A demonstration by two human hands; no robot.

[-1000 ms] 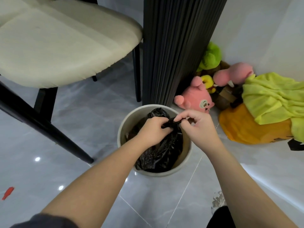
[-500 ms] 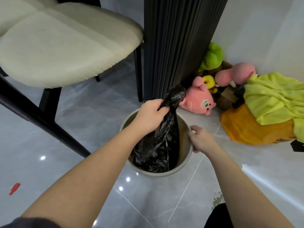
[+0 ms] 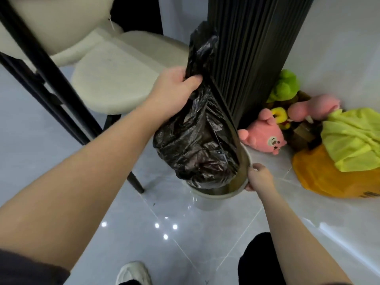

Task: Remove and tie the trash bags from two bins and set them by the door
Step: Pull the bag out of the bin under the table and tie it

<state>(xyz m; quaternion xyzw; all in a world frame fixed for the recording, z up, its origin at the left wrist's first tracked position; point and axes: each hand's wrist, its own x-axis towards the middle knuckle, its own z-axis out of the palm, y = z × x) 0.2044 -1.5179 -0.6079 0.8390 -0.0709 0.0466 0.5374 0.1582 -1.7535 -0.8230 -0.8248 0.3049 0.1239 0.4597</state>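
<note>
Fingers [image 3: 180,74] of left hand [image 3: 170,88] grip trash bag [image 3: 195,151] neck above bin [image 3: 207,202] rim.

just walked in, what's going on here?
A person is pulling a black trash bag out of a round bin. The left hand grips the bag's gathered neck, and the bag hangs mostly above the bin, its bottom just inside the rim. The right hand holds the bin's rim.

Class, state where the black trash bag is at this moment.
Mid-frame in the head view, the bag hangs from the left hand over the bin, which the right hand holds, beside the black pillar.
</note>
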